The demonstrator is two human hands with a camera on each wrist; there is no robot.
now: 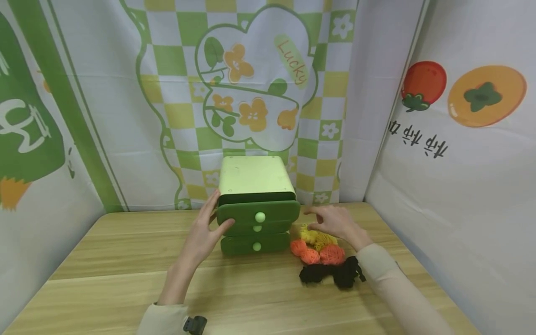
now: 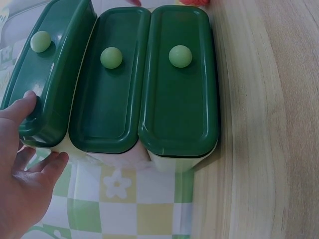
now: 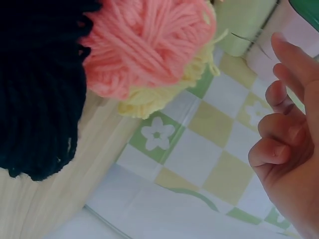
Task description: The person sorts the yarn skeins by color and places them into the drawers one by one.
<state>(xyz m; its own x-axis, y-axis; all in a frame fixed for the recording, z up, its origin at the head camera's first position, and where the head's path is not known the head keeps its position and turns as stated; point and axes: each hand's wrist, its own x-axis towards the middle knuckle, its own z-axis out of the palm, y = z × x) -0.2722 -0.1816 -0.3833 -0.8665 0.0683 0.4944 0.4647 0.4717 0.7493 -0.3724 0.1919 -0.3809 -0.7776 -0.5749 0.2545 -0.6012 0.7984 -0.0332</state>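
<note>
A small cabinet (image 1: 255, 174) with a pale green top and three dark green drawers stands at the back of the table. Its top drawer (image 1: 240, 211) is pulled out a little, with a dark gap above its front. The left hand (image 1: 202, 235) holds that drawer's left end, thumb on the front and fingers around the side, as the left wrist view also shows. To the right of the cabinet, the right hand (image 1: 337, 222) hovers with fingers partly curled and nothing in them. Beneath it lie yellow yarn (image 1: 318, 239), several coral yarn balls (image 1: 332, 255) and black yarn (image 1: 345, 273).
The middle drawer (image 2: 109, 99) and bottom drawer (image 2: 182, 109) are pushed in, each with a round pale green knob. The wooden table (image 1: 259, 298) meets a checked cloth backdrop (image 1: 188, 116) behind the cabinet. White printed cloth walls (image 1: 460, 186) flank both sides.
</note>
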